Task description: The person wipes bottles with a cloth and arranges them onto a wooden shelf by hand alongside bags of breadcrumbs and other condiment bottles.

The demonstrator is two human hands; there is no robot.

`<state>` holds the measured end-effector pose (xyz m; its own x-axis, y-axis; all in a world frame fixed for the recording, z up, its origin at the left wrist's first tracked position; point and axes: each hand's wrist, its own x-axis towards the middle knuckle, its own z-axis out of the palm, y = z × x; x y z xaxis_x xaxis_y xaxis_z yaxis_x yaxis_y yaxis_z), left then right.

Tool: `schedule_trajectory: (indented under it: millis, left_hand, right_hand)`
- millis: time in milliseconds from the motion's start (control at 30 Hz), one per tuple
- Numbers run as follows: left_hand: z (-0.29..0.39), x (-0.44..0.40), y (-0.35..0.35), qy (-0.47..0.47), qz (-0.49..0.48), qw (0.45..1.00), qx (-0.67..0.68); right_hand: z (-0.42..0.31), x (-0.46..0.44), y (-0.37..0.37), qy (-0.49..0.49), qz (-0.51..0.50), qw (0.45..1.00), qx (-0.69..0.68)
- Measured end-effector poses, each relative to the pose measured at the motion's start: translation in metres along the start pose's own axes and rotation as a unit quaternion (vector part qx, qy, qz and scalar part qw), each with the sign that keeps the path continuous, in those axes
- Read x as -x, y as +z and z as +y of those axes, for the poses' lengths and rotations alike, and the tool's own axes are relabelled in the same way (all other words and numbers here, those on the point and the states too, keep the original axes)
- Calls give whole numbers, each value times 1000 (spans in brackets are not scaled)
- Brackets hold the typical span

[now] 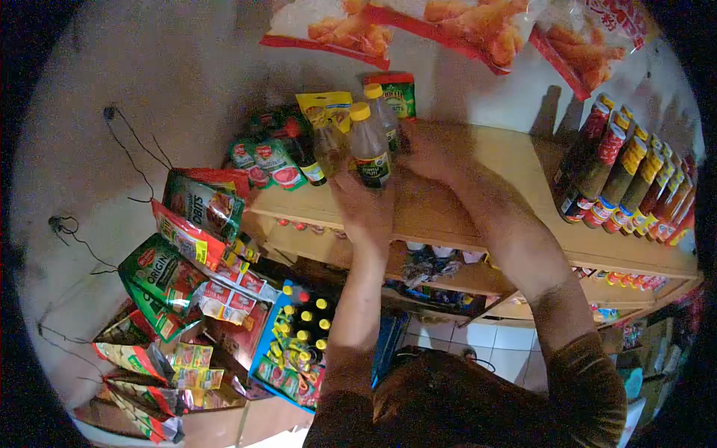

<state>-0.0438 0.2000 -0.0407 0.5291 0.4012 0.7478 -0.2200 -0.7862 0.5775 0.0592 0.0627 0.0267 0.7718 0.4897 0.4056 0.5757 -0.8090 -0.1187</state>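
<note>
Near the left end of the wooden shelf top, my left hand (364, 201) is closed around the lower part of a clear bottle (368, 145) with a yellow cap and a dark label. Just behind it stands a second yellow-capped bottle (385, 116). My right hand (429, 155) reaches in beside that rear bottle; its fingers are dim and partly hidden, so their grip cannot be made out. Left of my left hand are a dark bottle (302, 157), green sauce pouches (278, 163) and a yellow packet (326, 108). A green and red pouch (396, 93) leans against the wall.
Rows of sauce bottles (624, 179) stand at the right end of the shelf top (515, 160). Breading packs (470, 30) hang above. Pouches (160, 276) hang on wires at the left. Below, a blue crate (272, 328) holds several dark bottles.
</note>
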Motion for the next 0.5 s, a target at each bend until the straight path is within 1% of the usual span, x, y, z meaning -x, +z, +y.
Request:
schedule_trajectory:
  millis: [100, 200, 267, 300, 367, 433, 500]
  left_hand:
    - [8, -2, -3, -8, 11, 1000, 10]
    - [1, -1, 0, -48, 17, 997, 54]
    - [11, 16, -15, -64, 55, 985, 149]
    - [26, 20, -28, -69, 77, 975, 197]
    - [65, 34, -64, -39, 119, 922, 367]
    - [98, 42, -97, -30, 154, 888, 433]
    - [117, 49, -122, 12, 159, 861, 482]
  right_hand:
    - [3, -2, 9, -5, 7, 1000, -10]
    - [1, -3, 9, -6, 2, 1000, -6]
    - [-1, 3, 2, -4, -3, 1000, 3]
    - [-4, 6, -6, -2, -7, 1000, 8]
    - [-7, 11, -15, -1, -13, 1000, 13]
    - [-5, 7, -9, -6, -23, 1000, 15]
    - [2, -2, 9, -17, -15, 1000, 0]
